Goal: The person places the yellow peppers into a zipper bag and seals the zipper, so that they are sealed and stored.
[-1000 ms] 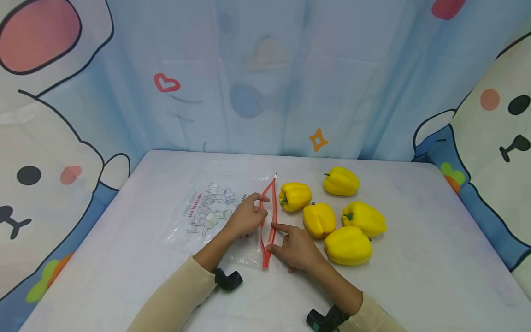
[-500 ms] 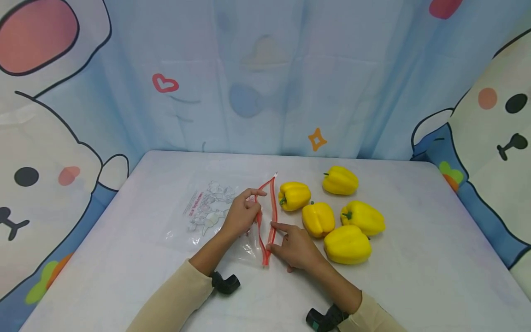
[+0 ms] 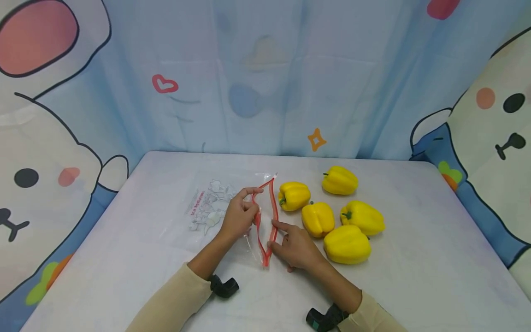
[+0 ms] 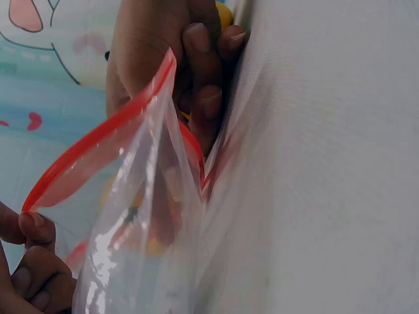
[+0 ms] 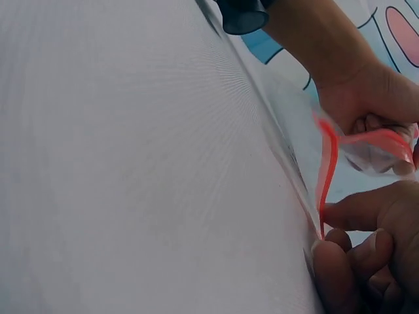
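A clear zip bag [image 3: 213,203] with printed line drawings lies flat, its red-edged mouth [image 3: 274,203] spread apart and facing the peppers. My left hand [image 3: 240,214] pinches the near-left lip and holds it raised; the left wrist view shows thumb and finger [image 4: 36,226] on the red strip [image 4: 91,140]. On the opposite lip, low against the table, is my right hand [image 3: 298,249], its thumb and forefinger gripping the red edge [image 5: 329,173] while the other fingers curl under. Just right of the mouth sit several yellow bell peppers [image 3: 317,219], none held.
The white-covered table [image 3: 427,249] reaches back to a blue cartoon curtain [image 3: 332,92]. One pepper [image 3: 340,180] stands apart at the back. Both wrists wear black camera mounts, the left one [image 3: 224,287] close over the cloth.
My left hand has drawn its lip of the bag leftward, so the red mouth gapes wider. The right hand has stayed nearly still, and the peppers keep their places.
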{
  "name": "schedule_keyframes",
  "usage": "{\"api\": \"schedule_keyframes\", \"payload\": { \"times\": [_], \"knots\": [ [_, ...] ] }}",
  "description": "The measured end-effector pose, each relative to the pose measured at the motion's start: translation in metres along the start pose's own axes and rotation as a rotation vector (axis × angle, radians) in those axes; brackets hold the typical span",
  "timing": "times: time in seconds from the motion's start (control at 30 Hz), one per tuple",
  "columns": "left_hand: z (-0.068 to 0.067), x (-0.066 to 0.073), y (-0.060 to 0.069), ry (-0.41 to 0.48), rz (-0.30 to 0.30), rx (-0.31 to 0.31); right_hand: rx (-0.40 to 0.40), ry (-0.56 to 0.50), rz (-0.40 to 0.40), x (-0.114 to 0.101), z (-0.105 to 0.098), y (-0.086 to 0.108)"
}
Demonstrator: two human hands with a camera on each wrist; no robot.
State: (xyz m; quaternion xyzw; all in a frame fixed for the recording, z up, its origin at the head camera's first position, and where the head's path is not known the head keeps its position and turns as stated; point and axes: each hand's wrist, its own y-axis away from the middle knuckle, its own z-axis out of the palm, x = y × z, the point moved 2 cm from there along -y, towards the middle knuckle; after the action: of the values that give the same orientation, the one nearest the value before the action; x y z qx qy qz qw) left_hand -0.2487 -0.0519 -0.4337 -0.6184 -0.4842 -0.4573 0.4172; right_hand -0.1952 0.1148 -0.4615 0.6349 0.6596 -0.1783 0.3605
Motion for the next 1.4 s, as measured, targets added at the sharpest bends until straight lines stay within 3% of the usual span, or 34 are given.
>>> {"api": "schedule_keyframes", "payload": {
  "times": [0.13, 0.3, 0.6, 1.0, 1.17, 1.4],
  "knots": [
    [0.005, 0.001, 0.005, -0.068, 0.045, -0.03, -0.018, -0.001, -0.013, 0.001, 0.0, 0.0],
    [0.008, 0.003, 0.007, -0.131, 0.088, 0.005, -0.025, -0.011, -0.007, 0.002, -0.001, 0.0],
    [0.002, 0.002, 0.004, -0.088, -0.051, 0.089, -0.01, 0.02, 0.041, 0.001, 0.0, -0.001],
    [-0.003, 0.013, 0.005, -0.013, -0.074, 0.075, -0.014, 0.016, 0.042, 0.002, -0.001, -0.002],
    [-0.005, 0.017, 0.006, 0.026, -0.046, 0.063, -0.016, 0.02, 0.046, 0.002, -0.002, -0.002],
    [-0.008, 0.021, 0.007, 0.082, 0.06, 0.057, -0.009, 0.026, 0.043, 0.001, -0.002, -0.003]
  ]
}}
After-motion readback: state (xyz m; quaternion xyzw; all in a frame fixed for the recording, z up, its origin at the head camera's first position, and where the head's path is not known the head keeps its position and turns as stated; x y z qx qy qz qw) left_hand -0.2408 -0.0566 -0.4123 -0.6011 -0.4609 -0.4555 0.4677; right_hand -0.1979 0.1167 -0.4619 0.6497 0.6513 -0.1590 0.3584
